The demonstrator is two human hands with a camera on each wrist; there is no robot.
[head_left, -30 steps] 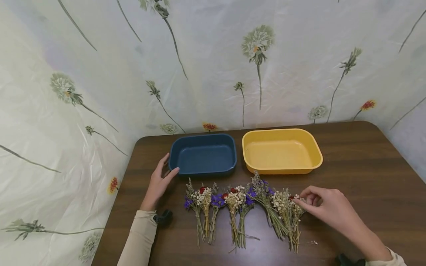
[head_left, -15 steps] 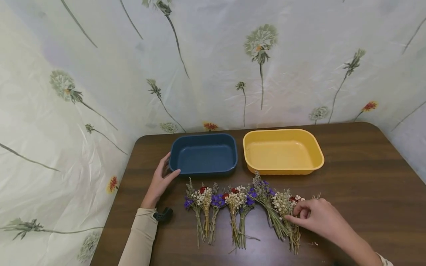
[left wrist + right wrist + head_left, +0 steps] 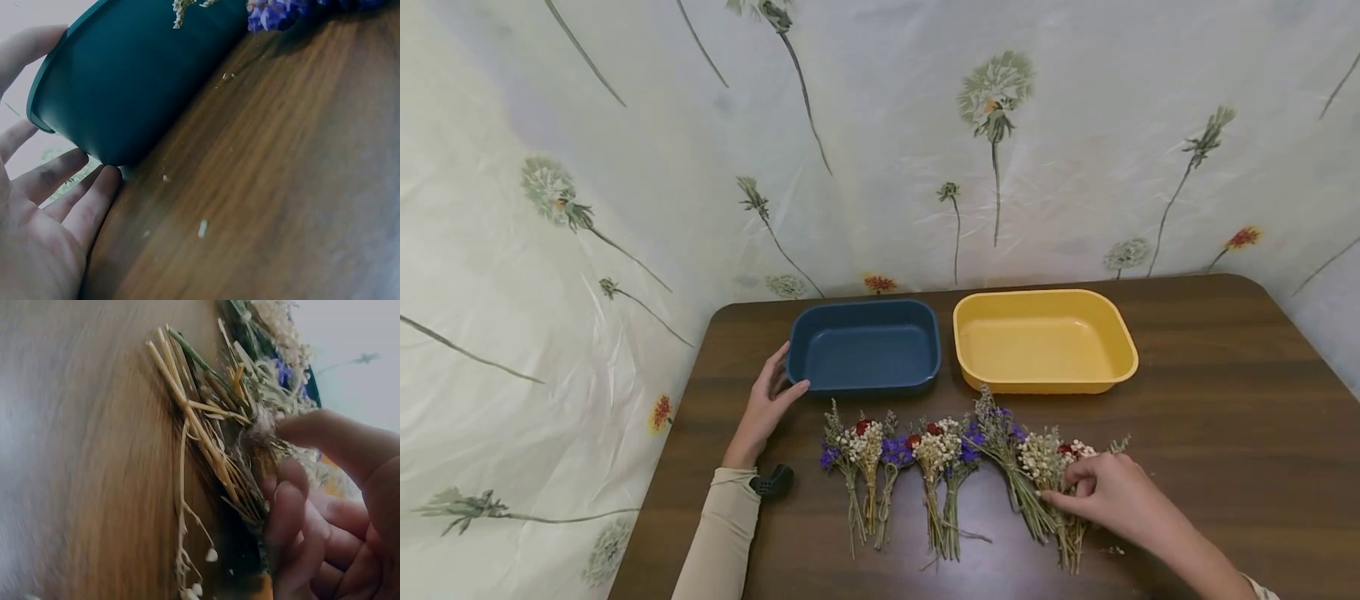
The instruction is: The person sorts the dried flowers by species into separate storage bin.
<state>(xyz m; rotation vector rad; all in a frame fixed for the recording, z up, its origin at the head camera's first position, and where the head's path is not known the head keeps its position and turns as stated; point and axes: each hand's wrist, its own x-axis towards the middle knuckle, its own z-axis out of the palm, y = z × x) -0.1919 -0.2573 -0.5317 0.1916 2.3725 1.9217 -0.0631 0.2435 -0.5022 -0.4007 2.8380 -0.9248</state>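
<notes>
My left hand (image 3: pixel 763 412) lies at the left end of a dark blue tray (image 3: pixel 865 387). In the left wrist view its thumb is on the rim, with the loosely extended fingers against the tray's wall. My right hand (image 3: pixel 1112 493) pinches the stems of the rightmost small dried flower bunch (image 3: pixel 1071 546), its thumb and curled fingers around the tied part. White blossoms and a red bloom show above that hand, and the hand hides part of the bunch. In the right wrist view straw-coloured stems (image 3: pixel 212 447) stick out past the fingers.
Several more dried bunches (image 3: pixel 934 467) with purple, white and red flowers lie in a row before the trays. A yellow tray (image 3: pixel 1045 354) stands right of the blue one. Small fallen bits (image 3: pixel 1116 550) dot the brown table (image 3: pixel 1225 400). A flower-printed sheet (image 3: pixel 880 167) hangs behind.
My right hand has moved down and slightly left, from the blossoms of the rightmost bunch to its stems, and grips them. The left hand stays at the blue tray.
</notes>
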